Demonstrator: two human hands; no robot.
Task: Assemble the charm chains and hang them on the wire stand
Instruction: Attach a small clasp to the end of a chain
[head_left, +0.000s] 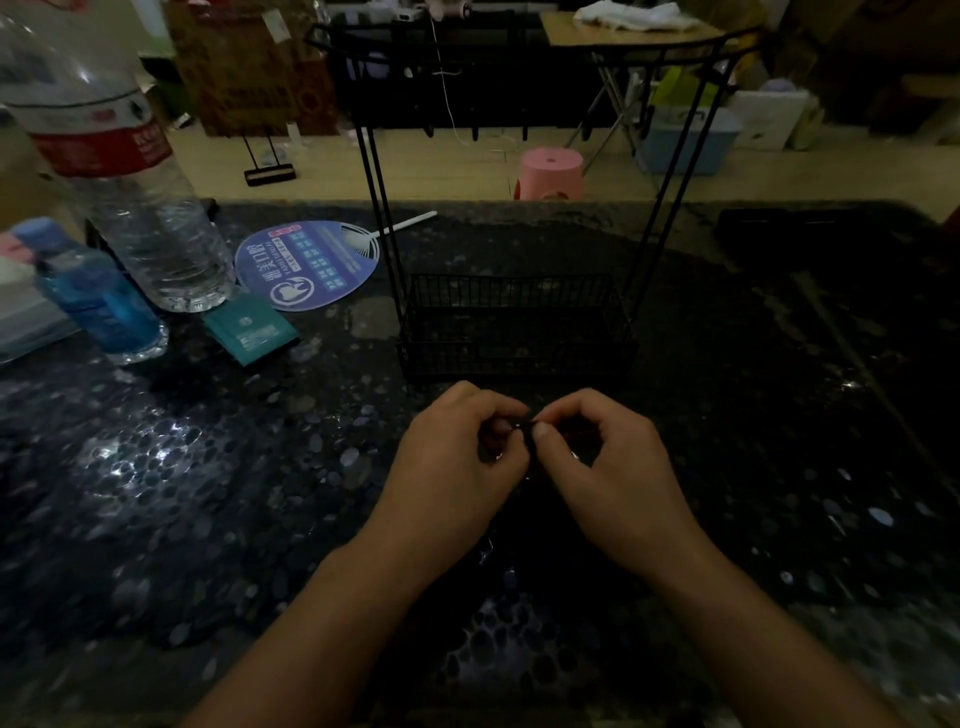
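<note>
Head view: my left hand (457, 452) and right hand (602, 457) meet at lower centre of the frame, just in front of the wire stand (511, 322). Both grips are clenched on the same small dark charm chain piece (529, 434), thumb and fingertips of each hand pinching it from either side. The piece is so dark against the bench (208, 467) that I cannot tell its links or clasp, nor whether more chain hangs below my palms.

What worries me is the light. The piece is tiny and black, the bench top is dark and mottled, so if one pinch slips while I work the join, I judge the piece could drop and be very hard to find. Pulling the hands apart too sharply could also undo the link.

For room: the bench is open to the right and lower left of my hands. The stand's basket edge sits just above my knuckles, its two pairs of uprights rising to the top rail (519, 57), so a lift has to go up between them. The water bottle (119, 171), blue bottle (98, 301), fan (306, 265) and teal packet (249, 327) crowd the upper left, well apart.
</note>
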